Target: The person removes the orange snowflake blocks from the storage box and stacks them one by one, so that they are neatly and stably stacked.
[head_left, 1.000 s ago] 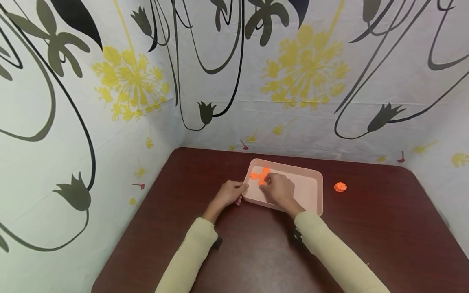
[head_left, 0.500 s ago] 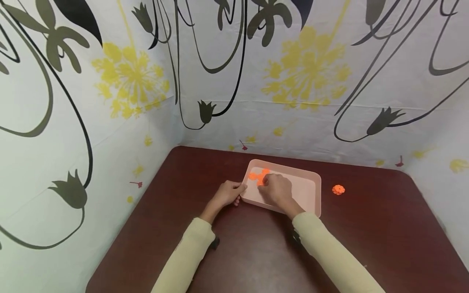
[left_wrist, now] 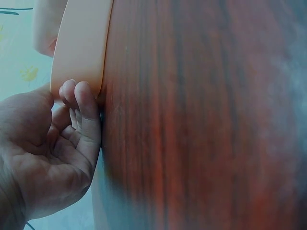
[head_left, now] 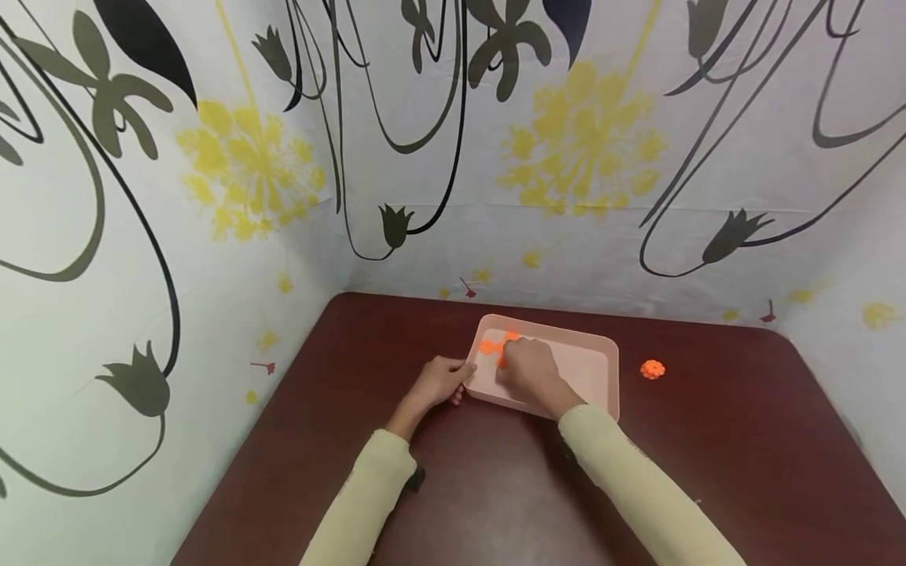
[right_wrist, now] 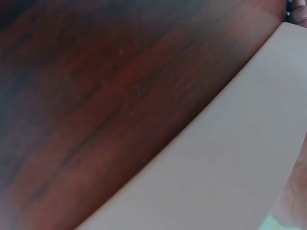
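Note:
Low on the table stands a shallow peach-pink tray (head_left: 583, 368). My left hand (head_left: 439, 380) pinches its near left corner, thumb on top of the rim. In the left wrist view, the fingertips of this hand (left_wrist: 53, 158) press the tray's outer wall (left_wrist: 84, 43). Several flat orange flower-shaped pieces (head_left: 490, 347) lie in the tray's left part. My right hand (head_left: 531, 369) reaches over the near rim, fingers curled down at the nearest orange piece; its fingertips are mostly hidden. The tray wall (right_wrist: 206, 148) blocks most of this hand in the right wrist view.
Right of the tray, another orange flower-shaped cluster (head_left: 653, 369) lies on the dark red-brown table (head_left: 481, 487). A white cloth (head_left: 418, 181) with a plant pattern hangs behind the table and along its sides.
My right hand has rolled slightly, so its fingers now point further down and cover more of the orange pieces. The left hand stays on the tray corner. The head view has shifted a little.

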{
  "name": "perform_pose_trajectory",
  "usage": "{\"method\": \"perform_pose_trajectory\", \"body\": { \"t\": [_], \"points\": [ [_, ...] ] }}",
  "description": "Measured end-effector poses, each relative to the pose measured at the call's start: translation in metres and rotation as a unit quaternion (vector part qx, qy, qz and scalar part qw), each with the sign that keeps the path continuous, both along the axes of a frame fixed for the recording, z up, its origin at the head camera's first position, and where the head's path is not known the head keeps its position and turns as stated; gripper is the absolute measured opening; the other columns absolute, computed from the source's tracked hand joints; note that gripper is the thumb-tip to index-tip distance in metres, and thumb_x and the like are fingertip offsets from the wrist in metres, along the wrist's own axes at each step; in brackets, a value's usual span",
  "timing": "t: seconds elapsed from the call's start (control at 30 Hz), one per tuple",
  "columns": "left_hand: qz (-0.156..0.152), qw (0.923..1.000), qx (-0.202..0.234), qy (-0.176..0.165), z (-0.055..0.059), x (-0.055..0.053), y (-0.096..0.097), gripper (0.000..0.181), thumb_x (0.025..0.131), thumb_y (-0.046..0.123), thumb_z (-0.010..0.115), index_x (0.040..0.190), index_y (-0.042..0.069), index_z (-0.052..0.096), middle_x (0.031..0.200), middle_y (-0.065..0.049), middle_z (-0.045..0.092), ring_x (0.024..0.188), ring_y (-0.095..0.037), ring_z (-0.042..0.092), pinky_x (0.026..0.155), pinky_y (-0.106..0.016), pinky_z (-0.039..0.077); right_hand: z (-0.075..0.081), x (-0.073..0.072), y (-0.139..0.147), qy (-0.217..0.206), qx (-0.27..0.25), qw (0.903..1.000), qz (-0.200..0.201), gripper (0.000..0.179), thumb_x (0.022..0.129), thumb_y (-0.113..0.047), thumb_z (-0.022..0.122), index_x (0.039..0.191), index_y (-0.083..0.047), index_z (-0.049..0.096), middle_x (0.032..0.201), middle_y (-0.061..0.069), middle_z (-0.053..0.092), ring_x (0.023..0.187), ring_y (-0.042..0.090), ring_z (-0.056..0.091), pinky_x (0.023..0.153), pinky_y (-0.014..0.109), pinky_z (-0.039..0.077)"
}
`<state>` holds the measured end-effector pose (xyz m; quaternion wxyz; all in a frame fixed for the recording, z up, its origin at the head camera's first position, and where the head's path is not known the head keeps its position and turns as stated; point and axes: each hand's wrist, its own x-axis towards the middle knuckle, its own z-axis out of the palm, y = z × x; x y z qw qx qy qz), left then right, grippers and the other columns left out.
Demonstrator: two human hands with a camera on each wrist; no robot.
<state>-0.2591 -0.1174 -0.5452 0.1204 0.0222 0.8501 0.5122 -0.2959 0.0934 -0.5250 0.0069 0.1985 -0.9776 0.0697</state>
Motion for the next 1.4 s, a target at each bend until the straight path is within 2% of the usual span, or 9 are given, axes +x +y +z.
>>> {"method": "perform_pose_trajectory", "body": {
  "t": [0.2, 0.63, 0.83, 1.03, 1.13, 1.3, 1.4],
  "points": [
    [0.008, 0.9999, 0.005, -0.005, -0.005, 0.005, 0.000, 0.033, 0.106, 0.037, 0.065, 0.107, 0.006, 0.078, 0.064, 0.000, 0.059, 0.051, -0.010, 0.060, 0.052, -0.027, 0.061, -0.009, 0.000, -0.003, 0.010, 0.016, 0.9995, 0.024, 0.031, 0.077, -0.020, 0.071, 0.058, -0.020, 0.047, 0.064, -0.005, 0.045, 0.057, 0.014, 0.035, 0.050, 0.031, 0.031],
    [0.010, 0.9999, 0.003, -0.011, -0.004, 0.007, 0.002, 0.033, 0.106, 0.037, 0.065, 0.107, 0.006, 0.077, 0.064, 0.001, 0.058, 0.051, -0.010, 0.059, 0.052, -0.027, 0.060, -0.012, 0.002, 0.004, 0.010, 0.009, 0.9998, 0.014, 0.030, 0.076, -0.020, 0.068, 0.055, -0.021, 0.047, 0.063, -0.004, 0.044, 0.056, 0.014, 0.035, 0.048, 0.032, 0.030],
    [0.008, 0.9999, 0.000, -0.006, -0.001, 0.004, 0.003, 0.034, 0.106, 0.038, 0.065, 0.109, 0.006, 0.077, 0.065, 0.000, 0.058, 0.051, -0.010, 0.059, 0.052, -0.027, 0.061, -0.008, 0.000, 0.019, 0.033, 0.016, 0.9992, 0.014, 0.026, 0.078, -0.031, 0.072, 0.063, -0.022, 0.053, 0.065, -0.005, 0.053, 0.056, 0.013, 0.045, 0.049, 0.031, 0.037],
    [0.012, 0.9999, 0.000, -0.008, 0.002, 0.002, 0.003, 0.035, 0.106, 0.038, 0.065, 0.111, 0.006, 0.077, 0.065, 0.000, 0.059, 0.052, -0.011, 0.060, 0.052, -0.027, 0.060, 0.000, -0.002, 0.038, 0.011, -0.002, 0.9999, 0.007, 0.025, 0.086, -0.036, 0.073, 0.080, -0.017, 0.059, 0.072, -0.003, 0.055, 0.061, 0.014, 0.050, 0.049, 0.030, 0.041],
    [0.013, 0.9999, -0.001, -0.010, 0.002, 0.002, 0.003, 0.036, 0.106, 0.039, 0.065, 0.113, 0.006, 0.077, 0.066, 0.000, 0.059, 0.052, -0.011, 0.060, 0.052, -0.026, 0.060, 0.004, -0.003, 0.047, 0.014, 0.000, 0.9999, 0.010, 0.029, 0.088, -0.039, 0.074, 0.083, -0.015, 0.058, 0.072, -0.002, 0.053, 0.061, 0.014, 0.047, 0.048, 0.029, 0.038],
    [0.013, 0.9998, -0.004, -0.015, 0.001, 0.002, 0.003, 0.036, 0.105, 0.040, 0.065, 0.116, 0.007, 0.076, 0.066, -0.001, 0.059, 0.053, -0.011, 0.060, 0.052, -0.025, 0.059, 0.010, 0.001, 0.063, 0.022, -0.008, 0.9996, 0.017, 0.030, 0.085, -0.037, 0.075, 0.080, -0.014, 0.056, 0.068, -0.003, 0.050, 0.057, 0.012, 0.041, 0.045, 0.027, 0.031],
    [0.012, 0.9998, -0.003, -0.015, 0.001, 0.002, 0.002, 0.035, 0.106, 0.039, 0.065, 0.115, 0.007, 0.076, 0.066, -0.001, 0.059, 0.053, -0.011, 0.060, 0.052, -0.025, 0.059, 0.014, 0.006, 0.075, 0.045, -0.015, 0.9985, 0.026, 0.028, 0.082, -0.034, 0.076, 0.078, -0.014, 0.056, 0.064, -0.004, 0.046, 0.055, 0.011, 0.037, 0.046, 0.027, 0.025]
  ]
}}
